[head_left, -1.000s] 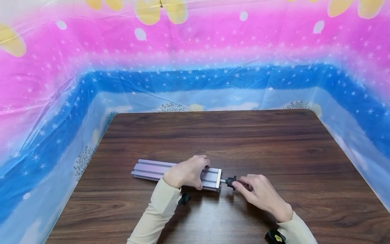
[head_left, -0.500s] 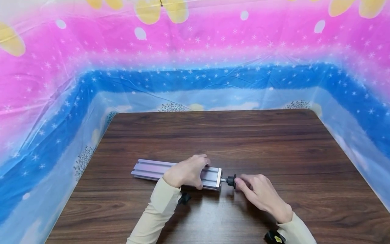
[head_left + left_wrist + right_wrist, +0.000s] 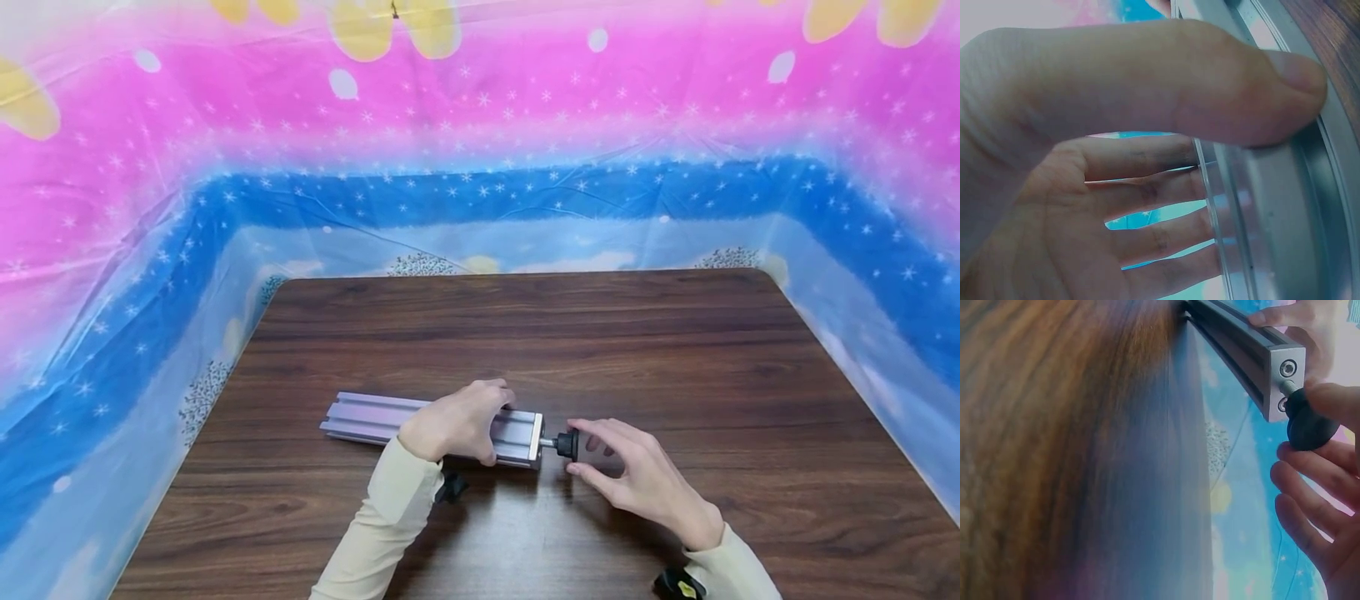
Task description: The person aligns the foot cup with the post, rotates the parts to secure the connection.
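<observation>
Brown tabletop (image 3: 480, 333) here, left hand (image 3: 457, 425) gripping a metal rail (image 3: 375, 414), probably to steady it; right hand (image 3: 641, 471) spread loosely around its black knob (image 3: 567, 446).

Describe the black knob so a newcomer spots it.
On the brown table, find the silver bar under the left hand. A thin shaft juts from the bar toward the right hand. The round knob caps it, black where bar and shaft are silver.

A cream right sleeve (image 3: 733, 568) is worn; beside it, a black right wrist camera (image 3: 670, 582) is marked in yellow (image 3: 686, 588). Well apart from that sleeve, a cream left sleeve (image 3: 386, 521) and black left wrist camera (image 3: 452, 487) are worn.
</observation>
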Tool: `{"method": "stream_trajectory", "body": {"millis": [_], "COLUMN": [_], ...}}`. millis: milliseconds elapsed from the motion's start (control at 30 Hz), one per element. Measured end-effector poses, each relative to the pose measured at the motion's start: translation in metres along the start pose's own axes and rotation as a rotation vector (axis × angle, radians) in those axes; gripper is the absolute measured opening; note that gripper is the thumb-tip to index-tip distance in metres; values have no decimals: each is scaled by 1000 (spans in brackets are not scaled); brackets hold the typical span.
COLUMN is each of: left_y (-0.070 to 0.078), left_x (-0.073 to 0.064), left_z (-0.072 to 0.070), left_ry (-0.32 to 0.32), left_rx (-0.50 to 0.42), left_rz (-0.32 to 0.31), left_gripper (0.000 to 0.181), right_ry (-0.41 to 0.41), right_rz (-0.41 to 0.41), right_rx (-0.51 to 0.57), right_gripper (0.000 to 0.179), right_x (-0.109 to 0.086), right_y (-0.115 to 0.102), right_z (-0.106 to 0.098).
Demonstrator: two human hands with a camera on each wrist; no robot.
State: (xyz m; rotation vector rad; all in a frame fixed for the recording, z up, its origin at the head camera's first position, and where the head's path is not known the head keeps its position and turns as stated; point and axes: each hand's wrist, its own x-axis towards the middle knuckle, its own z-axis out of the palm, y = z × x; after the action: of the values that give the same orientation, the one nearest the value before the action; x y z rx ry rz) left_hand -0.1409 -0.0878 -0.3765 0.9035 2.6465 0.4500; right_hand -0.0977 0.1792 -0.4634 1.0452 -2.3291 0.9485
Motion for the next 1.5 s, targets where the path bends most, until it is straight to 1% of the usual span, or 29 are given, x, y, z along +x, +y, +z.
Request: {"method": "stream_trajectory", "body": {"millis": [100, 300, 467, 500, 533, 667, 767, 967, 1000, 1100, 1133, 1200, 1233, 1267, 1300, 1400, 1500], "left_y": [-1, -1, -1, -1, -1, -1, -1, -1, -1, -1, -1, -1, -1, -1, -1, -1, -1], "left_x": [0, 0, -1, -1, -1, -1, -1, -2, -2, -2, -2, -2, -2, -1, -1, -1, -1], "left_z": [1, 2, 2, 2, 2, 2, 3, 2, 2, 1, 1, 0, 0, 0, 0, 0, 0], "left_ry": [-3, -5, 6, 10, 13, 21, 25, 25, 24, 22, 21, 16, 14, 12, 10, 3, -2], "left_rx": [-7, -6, -7, -6, -8, -8, 1, -1, -3, -6, -6, -1, 1, 2, 3, -3, 4], "left_rz": [-4, -7, 0, 2, 5, 12, 16, 31, 33, 35, 33, 29, 26, 22, 19, 10, 7], "left_gripper": [63, 62, 60, 60, 60, 59, 59, 59, 59, 59, 60, 61, 61, 61, 62, 62, 62], "right_ry": [-16, -11, -30, -37, -44, -60, -71, -100, -99, -89, -82, -60, -46, -27, -9, 43, 67], "right_rz": [26, 54, 86, 92, 100, 127, 150, 207, 211, 185, 165, 106, 68, 31, -2, -76, -109], "right_rx": [-2, -16, -55, -64, -72, -98, -101, -124, -126, -87, -67, -32, -19, -16, -16, -23, -16], "right_gripper": [48, 30, 6, 7, 11, 34, 37, 36, 31, 10, 18, 50, 60, 65, 67, 58, 48], "right_x": [0, 0, 3, 3, 4, 4, 4, 3, 3, 0, -1, -3, -4, -4, -3, -3, -2], "right_y": [0, 1, -1, -1, -1, -1, -1, -2, -3, -3, -3, -2, -2, -1, -1, 0, 2], "right_z": [0, 2, 3, 3, 3, 4, 5, 5, 5, 3, 2, 2, 2, 2, 2, 4, 4]}}
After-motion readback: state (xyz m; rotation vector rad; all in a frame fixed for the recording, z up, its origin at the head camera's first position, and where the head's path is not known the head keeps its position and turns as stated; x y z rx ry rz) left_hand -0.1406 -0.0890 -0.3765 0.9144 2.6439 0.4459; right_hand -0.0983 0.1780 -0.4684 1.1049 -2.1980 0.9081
